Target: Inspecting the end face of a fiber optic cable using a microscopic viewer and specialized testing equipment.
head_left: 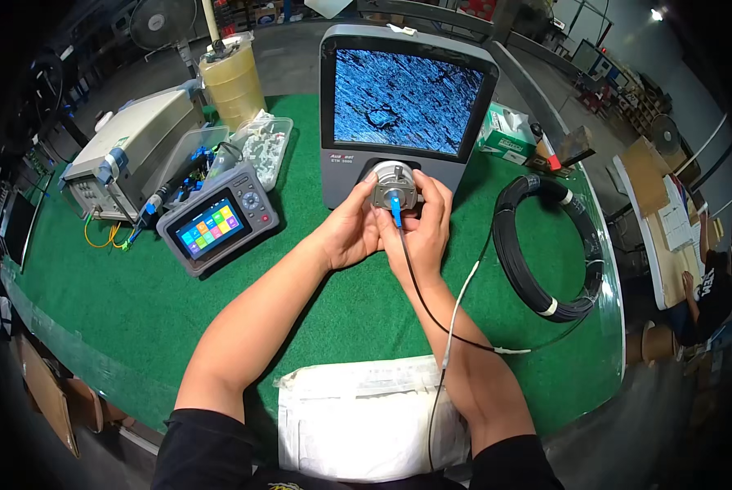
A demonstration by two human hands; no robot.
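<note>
A grey fibre inspection monitor (329, 175) stands upright, its screen (407, 98) showing a magnified blue and black speckled surface. On its front is a round metal fitting (385, 196), which my left hand (345, 229) and my right hand (423, 241) grip from both sides. A blue fibre connector (396, 211) is seated at the fitting's centre. From it a thin black cable (415, 282) runs down over my right forearm. My left thumb rests against the fitting's left side, and the fingers of my right hand curl around its right. Some fingertips are hidden behind it.
A handheld tester (219, 220) with a lit screen lies left, before a beige instrument (137, 147) and plastic trays (280, 167). Right are a coiled black cable (509, 253) and a green-white box (505, 135). A white plastic package (350, 425) lies near me. Another person's arm (693, 294) shows far right.
</note>
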